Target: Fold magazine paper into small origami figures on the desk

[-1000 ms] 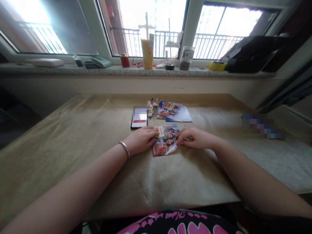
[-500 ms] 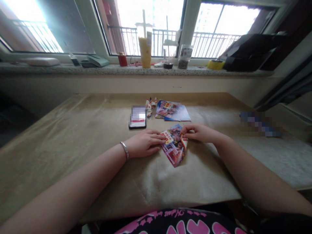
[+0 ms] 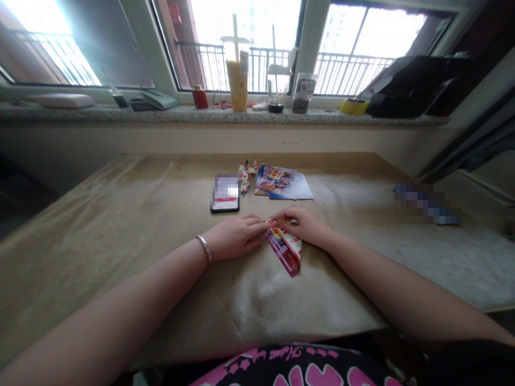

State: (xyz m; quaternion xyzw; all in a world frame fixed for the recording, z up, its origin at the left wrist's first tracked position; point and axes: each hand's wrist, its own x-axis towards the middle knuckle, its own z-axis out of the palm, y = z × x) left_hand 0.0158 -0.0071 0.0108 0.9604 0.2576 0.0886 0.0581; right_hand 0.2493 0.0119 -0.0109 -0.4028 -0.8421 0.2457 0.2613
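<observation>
A colourful printed paper sheet (image 3: 286, 251) lies folded into a narrow triangle on the paper-covered table (image 3: 120, 236), in front of me. My left hand (image 3: 235, 236), a bracelet on its wrist, presses the sheet's left edge with its fingers close together. My right hand (image 3: 303, 225) rests on the top of the fold and pinches the upper corner, where both hands' fingertips meet. The part of the sheet under my right hand is hidden.
Behind the hands lie a phone (image 3: 225, 194), a small folded paper figure (image 3: 245, 177) and a stack of printed sheets (image 3: 284, 183). A blurred object (image 3: 426, 203) lies at the right. The windowsill (image 3: 181, 115) holds a drink cup (image 3: 238, 80), jars and a dark case.
The sheet was turned from flat to a diagonal. My right hand folded its right side over to the left, leaving a narrow triangle. Both hands now meet at the top corner.
</observation>
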